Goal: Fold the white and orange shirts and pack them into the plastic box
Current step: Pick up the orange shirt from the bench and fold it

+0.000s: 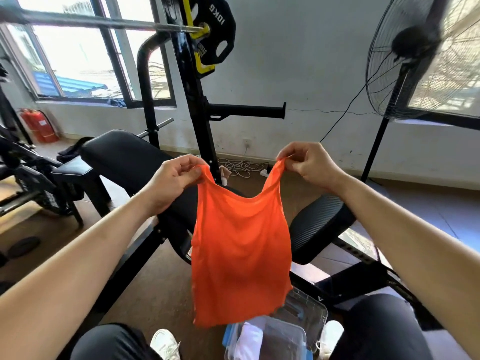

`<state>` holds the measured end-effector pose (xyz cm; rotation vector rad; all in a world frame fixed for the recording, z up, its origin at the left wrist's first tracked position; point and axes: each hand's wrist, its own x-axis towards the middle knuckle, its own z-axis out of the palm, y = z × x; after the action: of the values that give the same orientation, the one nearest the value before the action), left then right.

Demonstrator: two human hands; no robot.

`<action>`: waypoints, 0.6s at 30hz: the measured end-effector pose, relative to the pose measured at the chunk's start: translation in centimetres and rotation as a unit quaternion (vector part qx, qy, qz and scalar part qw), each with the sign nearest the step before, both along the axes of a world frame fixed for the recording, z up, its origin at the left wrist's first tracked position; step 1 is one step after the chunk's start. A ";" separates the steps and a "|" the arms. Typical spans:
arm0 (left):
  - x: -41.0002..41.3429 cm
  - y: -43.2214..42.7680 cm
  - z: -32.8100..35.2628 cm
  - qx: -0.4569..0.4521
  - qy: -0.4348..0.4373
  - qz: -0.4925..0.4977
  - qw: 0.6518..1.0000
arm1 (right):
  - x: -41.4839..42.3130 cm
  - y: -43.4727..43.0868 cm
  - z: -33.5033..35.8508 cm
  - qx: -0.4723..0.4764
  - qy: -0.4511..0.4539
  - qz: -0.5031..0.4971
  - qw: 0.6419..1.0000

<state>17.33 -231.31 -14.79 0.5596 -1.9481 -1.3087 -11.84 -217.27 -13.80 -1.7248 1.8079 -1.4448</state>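
A gym room with a white wall (298, 61), a standing fan (420, 55) and a black weight bench (130, 157) has a brown floor (155, 281), on which one clear plastic box (291, 333) with blue clips sits between the person's feet. One orange shirt (240, 255), sleeveless and thin, hangs full length in the air above the box, its hem crinkled. The left hand (172, 179) and right hand (309, 165) each pinch one shoulder strap, and one white shirt (249, 339) lies inside the box.
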 end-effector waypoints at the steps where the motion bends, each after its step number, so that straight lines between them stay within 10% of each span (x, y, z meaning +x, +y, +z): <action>1: -0.5 0.4 0.6 -0.011 -0.009 -0.020 1.000 | 0.7 -0.2 0.7 -0.004 0.005 0.023 1.000; 18: -4.3 4.6 -0.4 0.088 0.052 -0.112 0.988 | 7.7 0.9 -0.4 -0.010 -0.070 0.137 0.988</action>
<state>13.01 -226.69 -15.18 0.3552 -1.8604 -1.6294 -4.10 -216.39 -14.24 -1.7509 1.4264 -1.4334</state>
